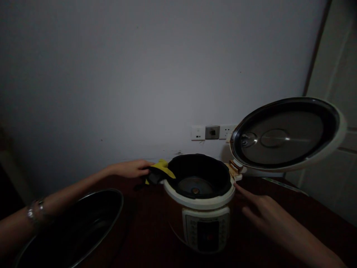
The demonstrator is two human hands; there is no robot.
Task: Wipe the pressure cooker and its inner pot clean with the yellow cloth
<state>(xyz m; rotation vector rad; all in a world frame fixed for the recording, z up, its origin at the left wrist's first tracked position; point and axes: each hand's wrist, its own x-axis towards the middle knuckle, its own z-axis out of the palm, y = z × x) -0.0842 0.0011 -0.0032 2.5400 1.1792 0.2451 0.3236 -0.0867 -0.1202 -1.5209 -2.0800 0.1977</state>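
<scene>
A white and dark electric pressure cooker (pixel 208 204) stands on the dark table, its lid (pixel 292 134) swung up to the right on the hinge. The inner pot is out, and the heating plate (pixel 192 184) shows at the bottom of the cavity. My left hand (pixel 136 168) is closed on a yellow and dark cloth (pixel 161 171), which lies over the cooker's left rim. On the other side, my right hand (pixel 259 208) has its index finger stretched to the rim just below the hinge; the other fingers are loosely bent and hold nothing.
A large dark inner pot (pixel 119 204) with a shiny rim sits at the lower left, under my left forearm. Wall sockets (pixel 212 132) are behind the cooker. A door (pixel 334 74) stands at the right. A thin flat strip (pixel 284 185) lies at the table's back right.
</scene>
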